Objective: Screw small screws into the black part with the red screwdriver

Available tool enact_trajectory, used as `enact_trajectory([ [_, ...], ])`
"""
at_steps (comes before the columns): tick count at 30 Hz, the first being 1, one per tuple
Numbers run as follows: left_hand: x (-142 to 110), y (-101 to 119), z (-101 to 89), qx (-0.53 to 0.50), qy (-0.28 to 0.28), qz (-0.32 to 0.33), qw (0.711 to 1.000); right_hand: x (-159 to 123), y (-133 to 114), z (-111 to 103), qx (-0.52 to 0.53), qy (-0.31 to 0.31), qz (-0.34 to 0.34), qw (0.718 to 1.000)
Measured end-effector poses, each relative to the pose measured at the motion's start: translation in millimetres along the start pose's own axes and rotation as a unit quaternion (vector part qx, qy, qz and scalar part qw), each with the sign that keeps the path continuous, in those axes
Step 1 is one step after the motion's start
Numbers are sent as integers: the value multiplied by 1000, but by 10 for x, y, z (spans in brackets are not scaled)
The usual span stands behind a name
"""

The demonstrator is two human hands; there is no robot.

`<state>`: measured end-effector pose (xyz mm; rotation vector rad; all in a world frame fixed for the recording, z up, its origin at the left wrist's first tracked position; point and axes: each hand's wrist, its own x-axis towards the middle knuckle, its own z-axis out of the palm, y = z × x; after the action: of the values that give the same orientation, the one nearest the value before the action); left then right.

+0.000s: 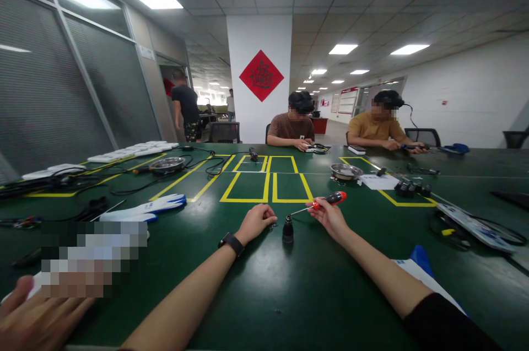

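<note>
A red and black screwdriver [335, 198] is gripped in my right hand [329, 219], its shaft pointing left. The shaft's tip is close to the top of a black cylindrical part [288, 231] with a metal-coloured neck, which stands upright on the green table. Whether tip and part touch, I cannot tell. To the left of that part, my left hand [258, 222] rests low over the table with its fingers curled together. Small metal pieces [273, 225], perhaps screws, lie by its fingertips. What the fingers pinch, if anything, is too small to see.
A metal bowl [346, 171] and several black parts [407, 189] lie at the right. White-blue gloves [144, 209] and cables lie left; a power strip [475, 227] is at right. Another person's hand [49, 307] is at lower left. Two people sit across the table.
</note>
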<state>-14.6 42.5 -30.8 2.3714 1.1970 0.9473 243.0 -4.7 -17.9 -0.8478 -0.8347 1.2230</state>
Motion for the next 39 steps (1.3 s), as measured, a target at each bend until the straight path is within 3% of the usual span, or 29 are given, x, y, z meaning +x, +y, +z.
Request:
enact_trajectory([
  [17, -7, 16, 14, 9, -20, -12, 1000, -155, 6, 196, 12, -81, 40, 996],
  [26, -10, 1, 12, 3, -18, -9, 1000, -139, 14, 175, 32, -78, 48, 995],
  [34, -30, 61, -22, -13, -16, -13, 1000, -101, -22, 122, 85, -34, 49, 995],
  [39, -32, 160, -51, -59, 0, 22, 998, -121, -50, 145, 109, -33, 54, 992],
])
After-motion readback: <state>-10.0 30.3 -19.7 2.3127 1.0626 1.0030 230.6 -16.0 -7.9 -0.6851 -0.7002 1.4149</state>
